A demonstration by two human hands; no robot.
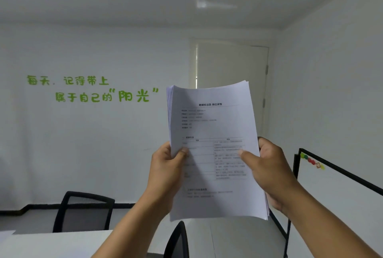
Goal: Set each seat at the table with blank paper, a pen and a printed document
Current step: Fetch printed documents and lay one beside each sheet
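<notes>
Both hands grip one stack of printed documents [215, 150], held upright in the air in front of the camera. The left hand [165, 172] holds the stack's left edge, thumb pressed on the front sheet, the other fingers hidden behind the paper. The right hand [269, 170] holds the right edge the same way — thumb lying across the printed table on the top page, fingers curled round the back. The top sheet shows a heading, short lines of text and a ruled table; the print is too blurred to read in full. The sheet edges fan slightly at the upper left corner.

Below the grip, a black chair back [178, 241] rises just under the stack's lower edge. Lower left of the hands lies a white table [51, 243], with a black mesh chair [83, 212] behind it. To the right of the right hand stands a black-framed whiteboard [339, 195] carrying coloured magnets [312, 161]. Behind the stack — a pale door [230, 67]. Far left of the grip, green lettering [91, 89] on the white wall.
</notes>
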